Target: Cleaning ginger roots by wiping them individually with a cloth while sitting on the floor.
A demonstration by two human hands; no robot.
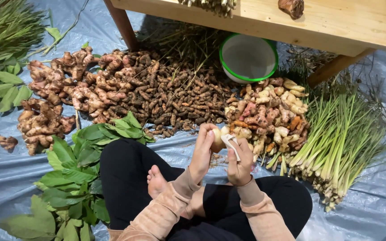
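Pale root: a small, smooth, cream-coloured rounded rhizome piece (218, 137) sits pinched at the fingertips of the left hand (202, 154), held up in front of the crossed legs.
Left hand fingers: pressed together and curled round the near side of the pale piece, thumb behind it.
Right hand: the right hand (240, 163) is closed on a small white-handled peeler (231, 145), whose head lies against the right face of the piece, touching it.
Right hand fingers: wrapped tight about the handle, thumb along its top.
Doing it well: judged from the grip, short light strokes away from the left fingertips suit best, turning the piece a little between strokes so the blade never meets the thumb.
Just beyond the fingertips: a heap of pink, cream and orange knobbly roots (269, 111) on the grey-blue plastic sheet (5, 178).
Further out: a dark mound of small brown turmeric fingers (170, 98), and a white bowl with green rim (248, 58) under the pale wooden table (336, 27).
Right of the hands: bundled green lemongrass stalks (340, 138).
Left of the hands: broad green leaves (77, 178).
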